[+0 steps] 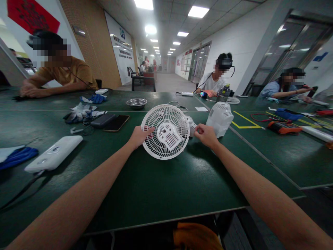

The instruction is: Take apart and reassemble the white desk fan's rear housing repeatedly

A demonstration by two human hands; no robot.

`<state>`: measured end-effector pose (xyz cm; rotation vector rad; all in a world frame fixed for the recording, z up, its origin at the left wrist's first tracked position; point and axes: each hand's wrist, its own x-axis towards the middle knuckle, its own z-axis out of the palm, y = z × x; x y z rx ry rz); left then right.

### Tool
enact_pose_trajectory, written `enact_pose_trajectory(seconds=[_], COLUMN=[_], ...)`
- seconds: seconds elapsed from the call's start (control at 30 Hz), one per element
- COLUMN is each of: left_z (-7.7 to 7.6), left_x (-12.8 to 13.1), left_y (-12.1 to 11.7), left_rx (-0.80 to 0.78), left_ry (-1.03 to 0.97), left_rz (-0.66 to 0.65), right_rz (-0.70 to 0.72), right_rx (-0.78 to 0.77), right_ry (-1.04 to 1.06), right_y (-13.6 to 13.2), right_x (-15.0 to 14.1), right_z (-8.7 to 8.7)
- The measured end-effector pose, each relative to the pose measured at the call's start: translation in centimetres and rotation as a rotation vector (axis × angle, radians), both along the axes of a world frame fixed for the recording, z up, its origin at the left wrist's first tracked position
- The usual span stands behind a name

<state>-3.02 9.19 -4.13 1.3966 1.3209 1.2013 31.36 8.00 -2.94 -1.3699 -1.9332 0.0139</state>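
Note:
A round white fan grille stands tilted above the green table, its slotted centre housing facing me. My left hand grips its left rim, thumb over the bars. Just right of the grille, my right hand has its fingers closed by a small white slotted part, which the grille partly covers. Whether those fingers hold that part or something smaller is hidden. Behind my right hand stands a white plastic housing, upright on the table. A thin white cable lies behind the grille.
A metal bowl sits behind the grille. Leftward lie a phone, a dark power bank, gloves and a white device. An orange meter is at right. Co-workers sit across the table.

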Motion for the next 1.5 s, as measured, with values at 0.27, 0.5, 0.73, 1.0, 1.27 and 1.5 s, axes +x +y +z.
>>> enact_pose_trajectory(seconds=[0.27, 0.5, 0.73, 1.0, 1.27, 1.5], left_z=[-0.4, -0.1, 0.0, -0.1, -0.4, -0.4], left_x=[-0.2, -0.1, -0.1, 0.0, -0.1, -0.2], left_y=[0.3, 0.0, -0.1, 0.1, 0.3, 0.4], left_rx=[0.007, 0.000, -0.003, -0.002, 0.017, 0.002], left_ry=[-0.027, -0.010, -0.009, -0.013, -0.015, -0.023], left_rz=[-0.016, -0.005, -0.010, 0.009, -0.001, -0.010], right_rz=[0.158, 0.354, 0.337, 0.319, 0.327, 0.334], right_rx=[-0.041, -0.087, -0.052, -0.070, -0.080, -0.085], right_ry=[0.035, -0.022, -0.019, -0.026, -0.043, -0.033], right_y=[-1.4, -3.2, -3.2, -3.0, -2.9, -3.0], right_x=[-2.0, -4.2, -4.0, -3.9, -3.8, -3.9], right_z=[0.5, 1.1, 1.3, 1.1, 1.1, 1.1])
